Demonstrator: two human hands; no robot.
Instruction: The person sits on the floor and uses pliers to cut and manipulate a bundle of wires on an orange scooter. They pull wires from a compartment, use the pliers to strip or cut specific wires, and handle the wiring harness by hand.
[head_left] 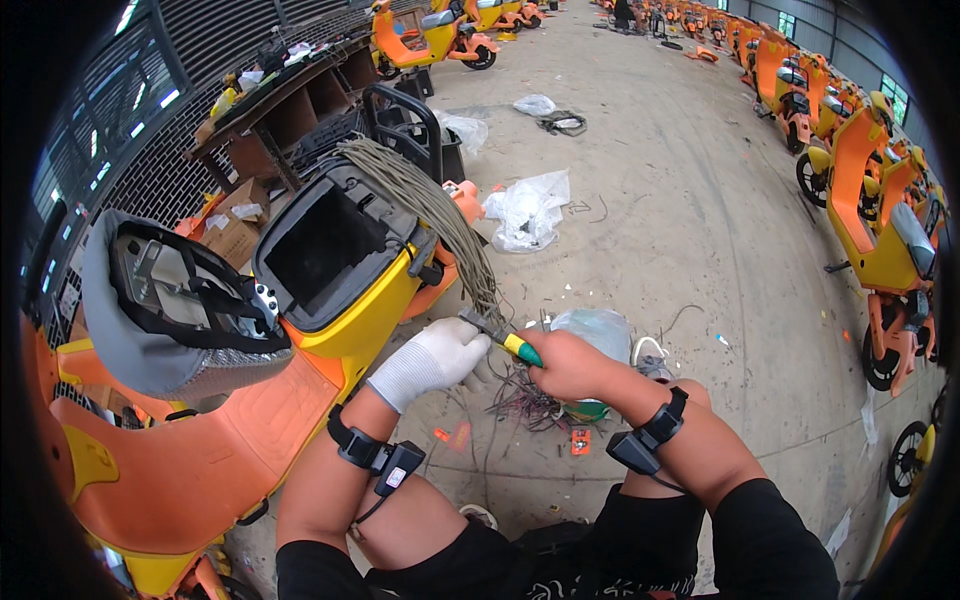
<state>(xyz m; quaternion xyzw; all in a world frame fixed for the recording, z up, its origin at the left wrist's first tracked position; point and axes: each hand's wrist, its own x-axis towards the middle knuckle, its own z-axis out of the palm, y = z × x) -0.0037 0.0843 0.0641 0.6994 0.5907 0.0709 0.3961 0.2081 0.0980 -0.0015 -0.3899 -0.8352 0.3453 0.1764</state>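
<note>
My right hand (580, 370), bare, is closed on a hand tool with a yellow and green handle (517, 347). Its grey metal head points up and left toward my other hand; I cannot make out its exact kind. In a white knit glove, my left hand (435, 360) is curled closed beside that head, and what its fingers hold is hidden. A thick bundle of grey-green cables (440, 215) drapes over the rear of a yellow and orange scooter (390, 310) and hangs down to the tool. The scooter's grey seat (160, 340) is tipped up, baring a black storage well (325, 245).
Loose wires (520, 400) lie on the floor below my hands, by a clear plastic bag (595, 330). White plastic (530, 210) lies farther off. A cluttered workbench (285, 95) and cardboard boxes (235, 230) stand left. Orange and yellow scooters (870, 215) line the right side.
</note>
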